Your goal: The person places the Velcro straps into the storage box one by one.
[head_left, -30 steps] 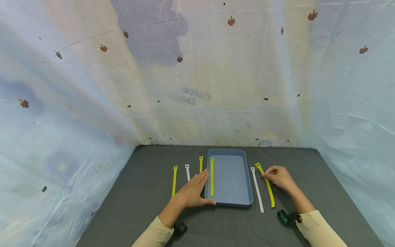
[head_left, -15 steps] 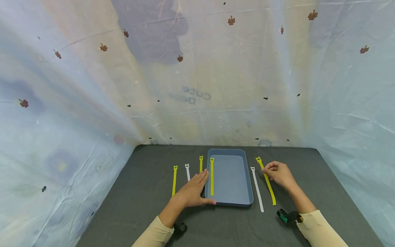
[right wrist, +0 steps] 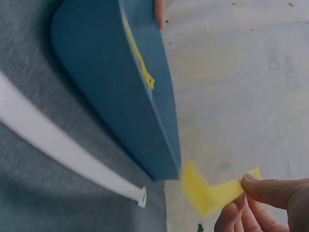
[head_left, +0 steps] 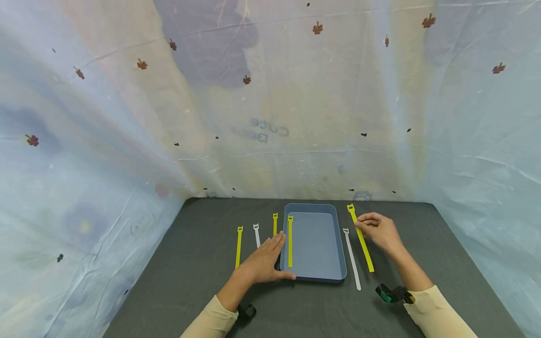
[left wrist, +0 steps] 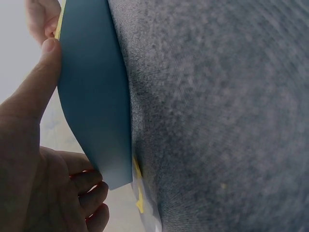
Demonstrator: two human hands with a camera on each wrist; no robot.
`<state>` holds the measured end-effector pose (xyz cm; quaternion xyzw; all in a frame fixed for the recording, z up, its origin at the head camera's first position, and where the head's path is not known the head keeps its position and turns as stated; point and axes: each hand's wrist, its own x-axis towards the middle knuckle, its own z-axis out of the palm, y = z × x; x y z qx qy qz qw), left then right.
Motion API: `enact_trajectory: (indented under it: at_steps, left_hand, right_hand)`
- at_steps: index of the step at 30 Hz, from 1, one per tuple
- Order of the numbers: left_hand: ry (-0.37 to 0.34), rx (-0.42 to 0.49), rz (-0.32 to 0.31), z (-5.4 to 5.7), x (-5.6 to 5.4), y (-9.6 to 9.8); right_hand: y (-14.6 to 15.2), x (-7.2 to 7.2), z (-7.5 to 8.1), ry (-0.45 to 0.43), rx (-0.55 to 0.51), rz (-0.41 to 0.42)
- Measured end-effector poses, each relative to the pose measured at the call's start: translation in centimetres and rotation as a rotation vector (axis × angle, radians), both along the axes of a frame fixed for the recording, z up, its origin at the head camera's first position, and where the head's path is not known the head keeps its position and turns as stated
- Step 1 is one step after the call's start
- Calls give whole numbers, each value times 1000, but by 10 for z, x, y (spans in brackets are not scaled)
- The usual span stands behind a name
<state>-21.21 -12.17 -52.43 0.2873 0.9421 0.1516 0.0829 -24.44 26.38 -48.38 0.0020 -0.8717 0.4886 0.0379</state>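
My right hand [head_left: 380, 232] pinches a yellow hook-and-loop cable tie [head_left: 364, 249] between thumb and fingers, raised over the cloth right of the blue tray [head_left: 319, 249]. In the right wrist view that tie [right wrist: 224, 193] is bent and partly blurred. Another yellow cable tie [head_left: 290, 246] lies lengthwise inside the tray along its left side. My left hand [head_left: 263, 262] rests against the tray's left side, fingers extended and thumb at the front left corner. The left wrist view shows the thumb at the rim and the fingers beside the tray wall [left wrist: 96, 96].
A white cable tie [head_left: 352, 263] lies just right of the tray. To the left lie a yellow tie [head_left: 239, 244], a white tie [head_left: 256, 234] and another yellow one [head_left: 275, 223], partly hidden by my left hand. Patterned sheeting [head_left: 270, 164] rises behind the dark table.
My right hand has lifted the yellow cable tie and moved it slightly farther from me and to the left. The left hand and tray have stayed put.
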Motion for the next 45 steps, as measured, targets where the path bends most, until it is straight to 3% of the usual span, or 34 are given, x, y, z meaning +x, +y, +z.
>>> enact_trajectory:
  at_steps: [8, 18, 25, 45]
  left_hand:
    - [-1, -2, 8, -1, -2, 0]
    - [6, -5, 8, 2, -2, 2]
    - [16, -9, 0, 2, -1, 2]
    - [7, -17, 4, 0, -2, 2]
  right_hand:
    - [-17, -1, 12, -30, -61, 73]
    - [-39, -2, 25, -26, -228, 221]
    - [-54, -5, 22, -22, -276, 272]
    - [-88, -23, 7, -79, -269, 362]
